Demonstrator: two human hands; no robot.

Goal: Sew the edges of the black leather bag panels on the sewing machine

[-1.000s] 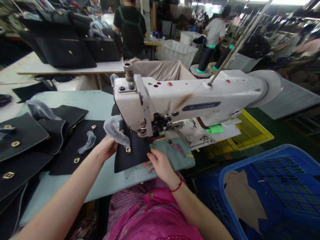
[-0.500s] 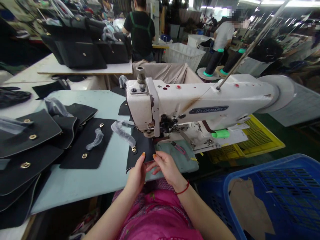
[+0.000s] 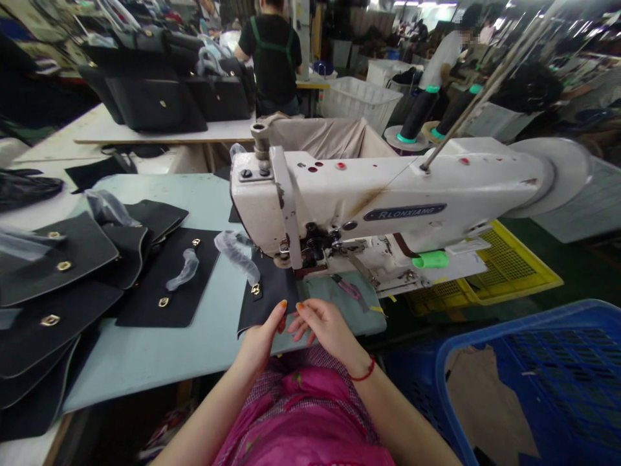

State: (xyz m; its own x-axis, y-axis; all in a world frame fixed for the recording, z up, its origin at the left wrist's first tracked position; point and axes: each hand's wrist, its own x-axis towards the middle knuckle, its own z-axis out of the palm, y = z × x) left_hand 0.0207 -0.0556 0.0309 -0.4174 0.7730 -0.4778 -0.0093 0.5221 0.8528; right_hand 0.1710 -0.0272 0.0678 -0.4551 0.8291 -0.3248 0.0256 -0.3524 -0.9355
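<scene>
Shifted since the earlier frame: the right hand (image 3: 326,328) has eased back from the panel's edge, its fingers loosely spread and curved above the tabletop, pinching nothing. Left hand (image 3: 259,343): fingers raised with their tips at the lower edge of a black leather bag panel (image 3: 269,298); whether this hand grips or merely steadies cannot be told from this view. Panel location: lying flat on the pale green tabletop (image 3: 145,366), upper end tucked beneath the head of a white RLONXIANG sewing machine (image 3: 369,200), with a gold-toned clasp (image 3: 255,289) near its edge and a strip of clear plastic film (image 3: 235,255) lying across it. Handling (judged by appearance only): light, flexible but fairly stiff sheet, unlikely to crease sharply, its smooth face possibly a little slippery; best held by the free lower edge, clear of the clasp and the machine. Also on the tabletop: a pile of similar black panels (image 3: 63,259) with gold clasps, plus a single panel (image 3: 145,304). Nearby: a blue plastic crate (image 3: 485,321) and a yellow crate (image 3: 514,272).
</scene>
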